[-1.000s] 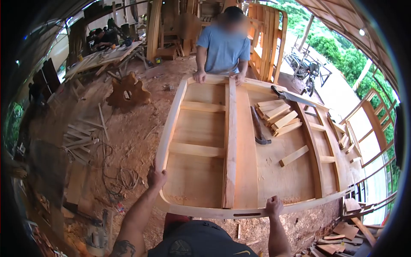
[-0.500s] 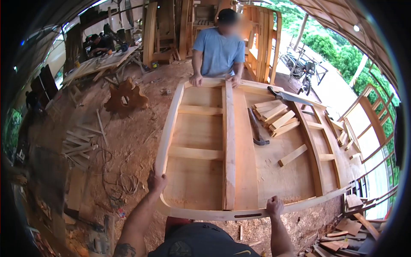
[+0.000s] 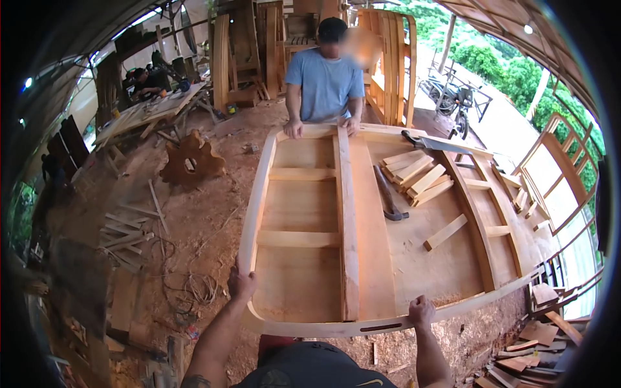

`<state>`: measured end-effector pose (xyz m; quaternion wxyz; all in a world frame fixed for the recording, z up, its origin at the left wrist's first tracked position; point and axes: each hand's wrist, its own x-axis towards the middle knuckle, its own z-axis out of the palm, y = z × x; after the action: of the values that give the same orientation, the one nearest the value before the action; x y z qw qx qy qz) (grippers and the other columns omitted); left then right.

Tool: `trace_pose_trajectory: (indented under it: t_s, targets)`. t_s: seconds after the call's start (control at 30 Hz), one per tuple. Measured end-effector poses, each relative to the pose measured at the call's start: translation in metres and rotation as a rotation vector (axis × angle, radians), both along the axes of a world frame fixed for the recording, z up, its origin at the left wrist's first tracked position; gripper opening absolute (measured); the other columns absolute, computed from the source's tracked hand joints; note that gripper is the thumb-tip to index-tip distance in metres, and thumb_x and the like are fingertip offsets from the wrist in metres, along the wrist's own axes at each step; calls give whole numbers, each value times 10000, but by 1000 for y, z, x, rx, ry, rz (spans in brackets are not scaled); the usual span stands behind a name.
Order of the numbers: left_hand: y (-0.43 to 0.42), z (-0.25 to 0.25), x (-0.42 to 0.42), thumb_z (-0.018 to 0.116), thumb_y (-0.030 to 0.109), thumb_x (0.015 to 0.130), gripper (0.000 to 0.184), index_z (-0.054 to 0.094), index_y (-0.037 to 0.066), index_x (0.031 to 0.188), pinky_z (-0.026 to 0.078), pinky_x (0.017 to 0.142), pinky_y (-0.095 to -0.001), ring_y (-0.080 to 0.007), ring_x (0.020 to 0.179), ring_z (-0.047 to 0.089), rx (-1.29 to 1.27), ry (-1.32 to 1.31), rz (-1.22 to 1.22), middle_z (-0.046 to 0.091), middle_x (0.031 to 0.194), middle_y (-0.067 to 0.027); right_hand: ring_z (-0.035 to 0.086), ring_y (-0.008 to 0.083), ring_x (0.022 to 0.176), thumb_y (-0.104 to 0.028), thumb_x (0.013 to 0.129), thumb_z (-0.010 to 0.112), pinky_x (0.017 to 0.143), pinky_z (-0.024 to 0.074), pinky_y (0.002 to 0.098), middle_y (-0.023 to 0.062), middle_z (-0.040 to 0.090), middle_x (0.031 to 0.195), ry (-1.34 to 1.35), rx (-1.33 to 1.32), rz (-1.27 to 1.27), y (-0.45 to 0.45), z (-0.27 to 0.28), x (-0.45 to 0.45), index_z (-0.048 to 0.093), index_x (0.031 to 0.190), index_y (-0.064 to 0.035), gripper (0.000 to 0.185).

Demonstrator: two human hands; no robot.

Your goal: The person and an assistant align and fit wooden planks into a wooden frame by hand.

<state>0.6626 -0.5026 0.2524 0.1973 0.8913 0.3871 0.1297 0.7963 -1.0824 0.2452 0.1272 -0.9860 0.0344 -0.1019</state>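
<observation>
Left arm reaches up from lower centre-left; left hand (image 3: 242, 283) on the left edge of the wooden frame (image 3: 249, 223), near its lower-left corner, fingers wrapped on the edge, tips hidden. Right forearm rises from lower right of centre, right hand (image 3: 422, 310) curled fist-like round the near rim, right of the slot (image 3: 380, 328); fingertips hard to make out. Wooden frame fills centre to right. Person in blue shirt (image 3: 325, 84), upper centre, both hands on far rim, lower body hidden. Own upper arms cut off at bottom.
</observation>
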Motion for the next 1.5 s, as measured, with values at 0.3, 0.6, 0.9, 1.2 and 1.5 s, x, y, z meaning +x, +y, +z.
trace_pose_trajectory:
  t_s: [0.3,0.6,0.9,1.2,1.5]
  targets:
    - [-1,7,-2,625,252,805,808,236,151,1506,533,808,-546,-472,954,629,18,11,-2,587,1111,-282,649,388,761,-175,822,596,726,502,509,171,687,767,-58,-14,24,-1,-6,0,649,751,-86,126]
    - [-1,-1,-3,620,234,806,779,265,140,1493,539,789,-535,-451,956,630,46,2,38,586,1098,-271,644,389,783,-181,812,601,735,496,518,173,687,779,-31,-39,33,-1,-2,0,650,784,-91,105]
    - [-4,7,1,616,227,801,778,278,162,1499,526,841,-533,-447,982,631,26,4,22,593,1112,-268,638,387,773,-206,821,598,719,497,512,159,683,778,-28,-54,21,-5,-8,4,652,779,-110,118]
    - [-5,9,1,621,214,804,811,237,189,1517,524,837,-541,-463,981,630,32,27,21,592,1123,-272,646,387,797,-206,841,590,741,493,513,163,688,790,0,-23,12,1,5,0,664,795,-104,135]
    - [-1,5,2,619,226,815,820,214,187,1527,525,844,-536,-461,995,628,36,26,-2,594,1136,-273,641,389,742,-187,833,593,700,498,512,155,681,765,-83,-3,57,-2,-2,1,644,772,-99,118]
